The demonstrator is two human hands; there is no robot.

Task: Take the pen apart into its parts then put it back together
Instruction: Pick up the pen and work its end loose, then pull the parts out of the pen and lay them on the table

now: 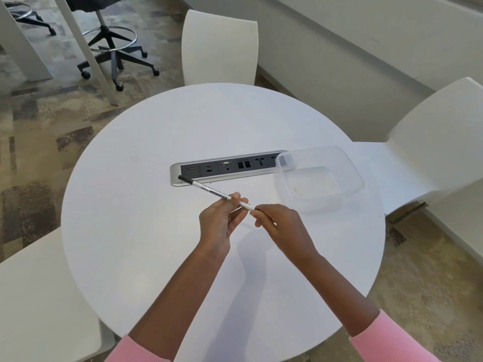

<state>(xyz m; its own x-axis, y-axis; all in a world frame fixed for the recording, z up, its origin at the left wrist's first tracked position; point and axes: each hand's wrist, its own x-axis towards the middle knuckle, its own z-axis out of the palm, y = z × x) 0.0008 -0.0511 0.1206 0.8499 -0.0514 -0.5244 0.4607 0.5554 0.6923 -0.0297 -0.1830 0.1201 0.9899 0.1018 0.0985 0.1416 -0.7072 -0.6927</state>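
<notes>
So the slim white plastic pen with black print along its barrel (214, 192) is up off the table, held in the air over the middle of the round white tabletop (130, 205). Its long axis runs on a diagonal: the black capped end (184, 178) points up-left and away from the person, and the other end comes down-right toward them.

The left hand (218, 226) has the barrel pinched about two thirds of the way down, thumb and fingertips clamped round it. The right hand (281, 226) is right at the near, lower-right end, fingers curled together on the tip of the pen. Can't tell exactly what it's gripping there since the fingers cover it, could be an end plug or just the barrel end.

My read: the pen looks whole, so this is the very start of taking it apart. The right hand is the one on the near end and the left is the anchor, so the pull or twist would have to go along that diagonal, down-right away from the left hand. The black cap is well out of reach of both for now.

Just right of the hands sits an empty clear plastic tub (320, 178), partly overlapping the grey recessed socket strip (230, 167) in the table. White chairs around it.
</notes>
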